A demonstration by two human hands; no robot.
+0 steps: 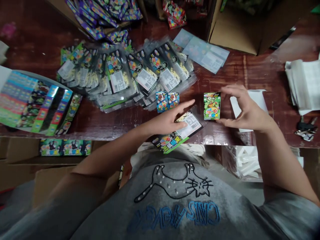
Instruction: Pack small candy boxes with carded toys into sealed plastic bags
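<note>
My left hand (172, 117) lies flat, fingers stretched out, on a clear plastic sleeve holding a printed card (178, 132) at the table's near edge. Just beyond its fingertips stand two small blue card packs (167, 101). My right hand (243, 108) is curved in a loose pinch beside a small green card pack (212, 106), thumb below and fingers above; whether it touches the pack is unclear.
A fanned pile of sleeved cards (125, 76) covers the table's middle. Colourful display boxes (35, 103) sit at left, purple packs (100, 16) at the back, a cardboard box (240, 30) back right, white paper stacks (305, 83) and keys (303, 130) at right.
</note>
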